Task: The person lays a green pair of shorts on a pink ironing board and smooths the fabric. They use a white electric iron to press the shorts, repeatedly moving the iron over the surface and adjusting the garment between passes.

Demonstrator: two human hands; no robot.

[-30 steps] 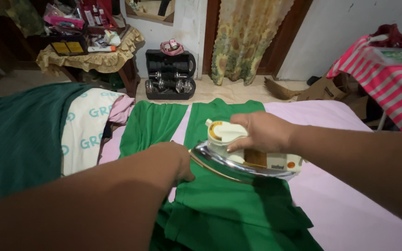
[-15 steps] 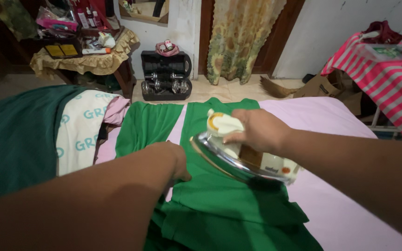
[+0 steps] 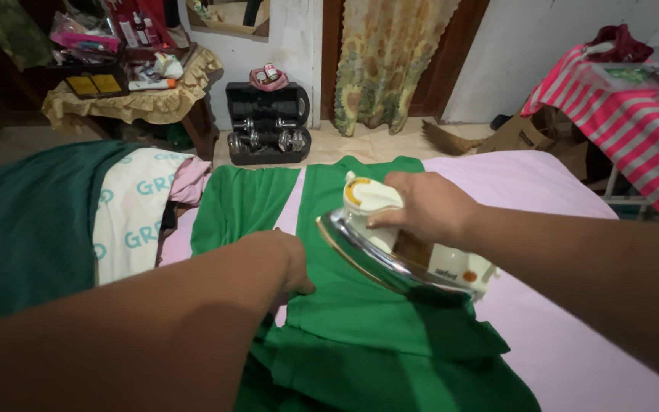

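Note:
A green garment (image 3: pixel 345 305) lies spread on a pink sheet (image 3: pixel 573 336). My right hand (image 3: pixel 425 206) grips the handle of a white electric iron (image 3: pixel 398 252) with a shiny metal soleplate, which is tilted up on its side over the middle of the garment. My left hand (image 3: pixel 284 259) rests with fingers curled on the garment's left edge, just left of the iron, pinning the cloth; whether it pinches the fabric is hidden.
A pile of folded clothes, dark green (image 3: pixel 24 221) and white with teal lettering (image 3: pixel 135 214), sits at the left. Beyond are a black dumbbell case (image 3: pixel 268 122), a cluttered small table (image 3: pixel 123 91), a floral curtain (image 3: pixel 390 61) and a pink striped cloth (image 3: pixel 627 122) at the right.
The iron in my right hand has tipped up more steeply and edged slightly away from me. My left hand has stayed on the garment's edge.

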